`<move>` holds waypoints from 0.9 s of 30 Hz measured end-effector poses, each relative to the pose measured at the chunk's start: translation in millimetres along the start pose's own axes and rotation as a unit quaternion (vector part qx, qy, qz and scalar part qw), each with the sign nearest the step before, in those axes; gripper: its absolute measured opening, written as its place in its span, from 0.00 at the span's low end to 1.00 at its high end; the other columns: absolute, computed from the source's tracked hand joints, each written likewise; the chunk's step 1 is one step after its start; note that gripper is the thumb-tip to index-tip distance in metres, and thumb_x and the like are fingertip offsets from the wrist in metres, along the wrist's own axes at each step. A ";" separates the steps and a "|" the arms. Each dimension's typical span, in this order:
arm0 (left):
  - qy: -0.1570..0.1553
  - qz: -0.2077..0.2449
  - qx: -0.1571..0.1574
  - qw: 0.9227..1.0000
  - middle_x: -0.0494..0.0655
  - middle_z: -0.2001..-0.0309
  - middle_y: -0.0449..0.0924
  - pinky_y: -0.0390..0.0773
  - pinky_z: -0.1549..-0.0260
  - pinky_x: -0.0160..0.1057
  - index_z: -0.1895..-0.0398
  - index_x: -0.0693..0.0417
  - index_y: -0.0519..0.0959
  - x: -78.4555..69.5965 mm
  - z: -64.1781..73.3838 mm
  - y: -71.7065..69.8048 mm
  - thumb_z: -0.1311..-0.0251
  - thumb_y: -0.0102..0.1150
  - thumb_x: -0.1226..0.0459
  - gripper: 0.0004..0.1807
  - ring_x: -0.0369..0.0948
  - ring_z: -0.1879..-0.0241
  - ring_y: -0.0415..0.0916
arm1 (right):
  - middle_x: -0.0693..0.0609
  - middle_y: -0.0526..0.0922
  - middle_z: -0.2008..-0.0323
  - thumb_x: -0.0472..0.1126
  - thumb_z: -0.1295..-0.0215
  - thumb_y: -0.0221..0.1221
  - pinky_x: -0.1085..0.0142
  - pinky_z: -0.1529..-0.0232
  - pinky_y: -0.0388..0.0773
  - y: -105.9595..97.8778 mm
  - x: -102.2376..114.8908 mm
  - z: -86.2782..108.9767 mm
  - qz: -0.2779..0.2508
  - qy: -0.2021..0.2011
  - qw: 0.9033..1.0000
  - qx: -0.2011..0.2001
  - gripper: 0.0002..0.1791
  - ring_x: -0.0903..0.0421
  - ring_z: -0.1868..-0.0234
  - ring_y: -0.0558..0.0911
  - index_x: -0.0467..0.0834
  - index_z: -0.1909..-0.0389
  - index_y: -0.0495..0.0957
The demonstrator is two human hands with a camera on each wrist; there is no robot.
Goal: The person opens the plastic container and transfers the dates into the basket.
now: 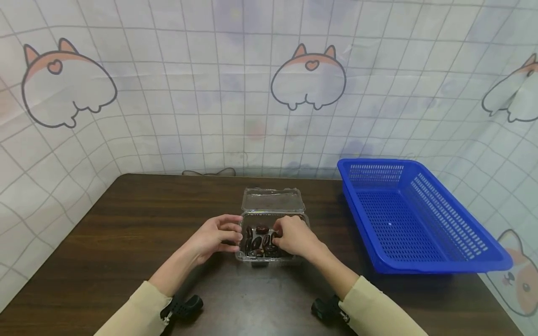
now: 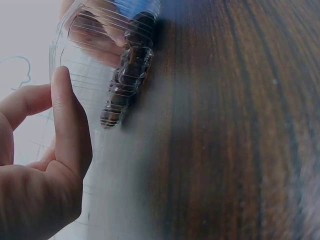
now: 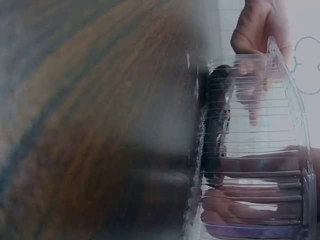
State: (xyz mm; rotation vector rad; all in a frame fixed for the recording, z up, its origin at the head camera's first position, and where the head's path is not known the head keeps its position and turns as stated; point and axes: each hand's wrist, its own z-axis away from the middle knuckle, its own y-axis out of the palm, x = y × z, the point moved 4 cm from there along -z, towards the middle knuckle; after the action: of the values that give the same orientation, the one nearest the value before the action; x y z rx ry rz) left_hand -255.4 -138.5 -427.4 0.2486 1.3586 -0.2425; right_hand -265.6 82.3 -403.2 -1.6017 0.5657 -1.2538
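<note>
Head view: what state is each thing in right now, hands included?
Clear box: upright, partly filled
Lid: open, tipped back behind the box
Dark pieces: loose inside the box
Blue basket: upright, open-topped
Left hand: touching the box's left side
Right hand: reaching inside the box; grip unclear

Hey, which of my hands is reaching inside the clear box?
Your right hand: its fingers are in among the dark pieces, whereas your left hand is outside, touching the clear box's side.

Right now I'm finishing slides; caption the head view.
Left hand touching open clear container, right hand among its dark pieces; blue basket nearby.
</note>
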 end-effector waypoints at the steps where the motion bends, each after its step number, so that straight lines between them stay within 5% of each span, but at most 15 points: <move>1: 0.000 0.000 0.000 1.000 0.64 0.47 0.74 0.87 0.57 0.47 0.29 0.67 0.66 -0.3 0.1 0.0 0.32 0.61 0.73 0.29 0.49 0.55 0.80 | 0.47 0.83 0.63 0.38 0.36 0.70 0.54 0.61 0.82 0.3 0.3 -0.3 0.001 0.000 1.000 0.001 0.15 0.51 0.65 0.83 0.36 0.51 0.84; 15: 0.000 0.004 -0.011 1.000 0.61 0.49 0.76 0.87 0.58 0.46 0.30 0.67 0.68 0.1 0.1 1.2 0.32 0.60 0.74 0.27 0.47 0.57 0.80 | 0.58 0.77 0.72 0.39 0.39 0.72 0.60 0.73 0.75 3.5 3.8 0.8 0.010 -0.020 1.000 -0.022 0.12 0.59 0.76 0.76 0.46 0.57 0.81; 27: 0.004 0.007 -0.011 1.000 0.61 0.50 0.76 0.87 0.60 0.45 0.31 0.68 0.68 1.3 -0.8 1.0 0.32 0.60 0.74 0.27 0.45 0.59 0.81 | 0.57 0.76 0.72 0.34 0.40 0.70 0.62 0.76 0.71 2.8 3.0 3.0 -0.023 -0.047 0.998 -0.038 0.13 0.59 0.78 0.74 0.46 0.60 0.77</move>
State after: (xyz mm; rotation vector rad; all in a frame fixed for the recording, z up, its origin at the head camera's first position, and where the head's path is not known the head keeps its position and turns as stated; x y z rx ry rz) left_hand -255.6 -137.4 -428.8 0.2408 1.3663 -0.2147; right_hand -261.2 79.9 -404.2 -1.7358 0.5252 -1.1969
